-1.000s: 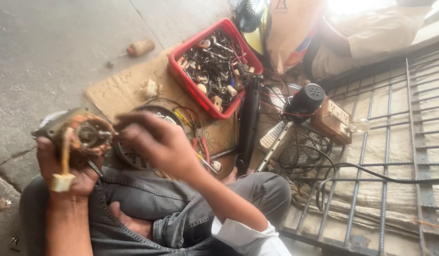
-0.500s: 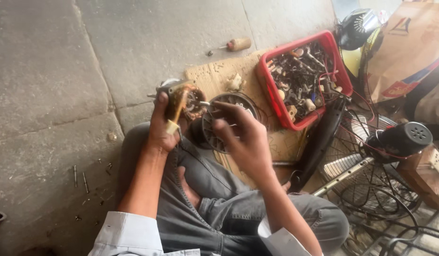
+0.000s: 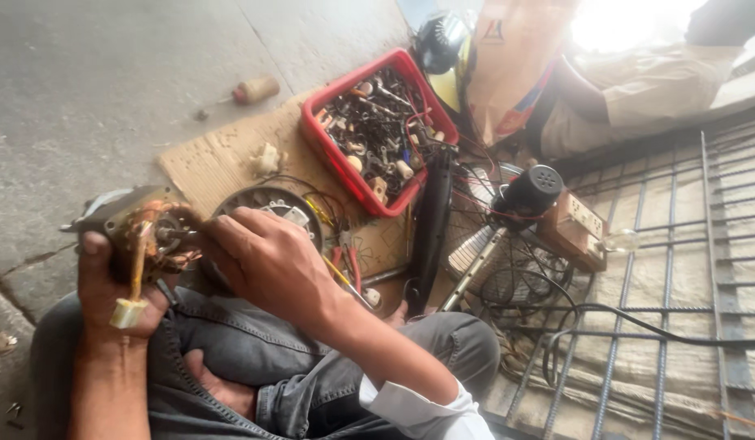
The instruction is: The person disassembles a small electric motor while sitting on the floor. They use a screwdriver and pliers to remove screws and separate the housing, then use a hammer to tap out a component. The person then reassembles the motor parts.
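My left hand (image 3: 108, 285) grips a small electric motor (image 3: 145, 228) with copper windings and a yellow lead ending in a pale connector (image 3: 129, 312). It is held above my left knee. My right hand (image 3: 267, 261) reaches across to the motor's right side, fingertips touching the windings; whether they pinch a wire is hidden. Behind the right hand a round metal motor cover (image 3: 267, 208) lies on a sheet of cardboard (image 3: 210, 163). I sit cross-legged in grey jeans.
A red tray (image 3: 332, 159) of small metal parts sits on the cardboard. To its right are a black fan motor (image 3: 528, 191), a wire fan guard (image 3: 516, 277), a wooden socket box (image 3: 577, 228), black cables and a steel mesh (image 3: 687, 269). A wooden-handled tool (image 3: 255, 90) lies on the concrete.
The view has swung between frames. My left hand keeps holding the motor, and my right hand has stayed at its right side working the windings.
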